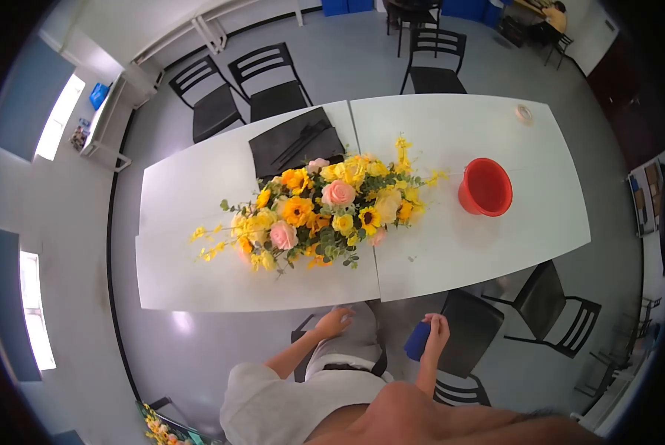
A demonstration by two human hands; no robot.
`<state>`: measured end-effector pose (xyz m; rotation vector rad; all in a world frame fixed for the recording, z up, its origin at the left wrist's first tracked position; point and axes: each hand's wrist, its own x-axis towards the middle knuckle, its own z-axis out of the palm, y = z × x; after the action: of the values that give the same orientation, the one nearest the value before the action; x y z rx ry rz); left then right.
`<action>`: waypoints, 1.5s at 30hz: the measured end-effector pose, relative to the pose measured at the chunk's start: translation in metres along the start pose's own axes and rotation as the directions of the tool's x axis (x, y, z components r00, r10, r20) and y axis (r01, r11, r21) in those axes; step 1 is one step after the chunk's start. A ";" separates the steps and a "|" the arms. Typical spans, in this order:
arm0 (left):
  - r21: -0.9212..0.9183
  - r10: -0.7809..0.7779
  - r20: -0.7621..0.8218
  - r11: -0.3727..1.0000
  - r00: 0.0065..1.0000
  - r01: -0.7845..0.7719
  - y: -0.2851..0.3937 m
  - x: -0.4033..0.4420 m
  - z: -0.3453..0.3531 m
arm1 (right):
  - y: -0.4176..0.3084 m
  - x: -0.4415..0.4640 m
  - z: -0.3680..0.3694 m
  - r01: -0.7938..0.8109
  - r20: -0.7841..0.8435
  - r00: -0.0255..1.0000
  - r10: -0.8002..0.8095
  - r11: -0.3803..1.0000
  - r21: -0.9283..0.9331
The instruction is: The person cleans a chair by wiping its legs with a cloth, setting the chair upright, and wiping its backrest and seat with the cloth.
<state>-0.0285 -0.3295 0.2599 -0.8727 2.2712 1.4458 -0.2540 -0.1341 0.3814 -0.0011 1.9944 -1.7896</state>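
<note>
My left hand (335,323) rests on my thigh near the table's front edge, its fingers loosely stretched and holding nothing. Off to the side of my lap, my right hand (437,331) is closed on a blue cloth (417,341), which hangs from my fingers. In front of me on the white table (191,282) lies a wide flower arrangement (325,208) of yellow and pink roses, sunflowers and green leaves. Neither hand touches it. A red bucket (486,187) stands to the right of the flowers.
A black folded sheet (288,144) with dark sticks on it lies behind the flowers. A roll of tape (524,114) sits at the far right corner. Black chairs (277,78) surround the table; one (469,330) is close by my right hand. Another person (555,18) sits far back.
</note>
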 end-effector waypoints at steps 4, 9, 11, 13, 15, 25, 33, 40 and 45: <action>-0.357 -0.225 -0.184 0.922 0.957 0.148 -0.051 -0.026 0.030 | -0.026 0.021 -0.009 0.089 0.070 0.994 -0.087 0.996 -0.029; -0.694 -0.719 0.078 0.458 0.690 0.556 -0.104 -0.082 0.091 | -0.020 0.042 -0.046 0.166 0.101 0.982 -0.162 0.986 -0.029; -0.795 -0.756 0.129 0.308 0.642 0.522 -0.076 -0.110 0.114 | -0.020 0.046 -0.065 0.173 0.117 0.979 -0.166 0.984 -0.046; -0.874 -0.754 0.243 0.103 0.610 0.476 -0.092 -0.115 0.170 | -0.018 0.049 -0.083 0.164 0.143 0.978 -0.152 0.984 -0.075; -0.921 -0.687 0.355 -0.138 0.635 0.365 -0.115 -0.110 0.224 | -0.011 0.050 -0.105 0.159 0.165 0.976 -0.144 0.984 -0.083; -0.927 -0.668 0.209 -0.368 0.715 -0.073 -0.055 -0.126 0.257 | 0.003 0.088 -0.158 0.188 0.270 0.954 -0.130 0.961 -0.201; -0.826 -0.863 0.016 -0.296 0.505 -0.480 -0.055 -0.141 0.244 | -0.023 0.116 -0.071 0.261 0.364 0.913 -0.182 0.948 -0.180; -0.931 -0.922 -0.224 0.106 0.316 -0.348 -0.140 -0.166 0.147 | -0.012 0.080 0.039 0.263 0.443 0.882 -0.161 0.948 -0.181; -0.898 -0.876 -0.420 0.363 0.238 -0.249 -0.214 -0.185 0.073 | 0.003 0.037 0.112 0.282 0.510 0.852 -0.116 0.923 -0.261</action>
<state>0.2454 -0.2688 0.1789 -3.1571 0.9913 2.0742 -0.2492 -0.2504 0.3607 -0.7253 1.9271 -1.3609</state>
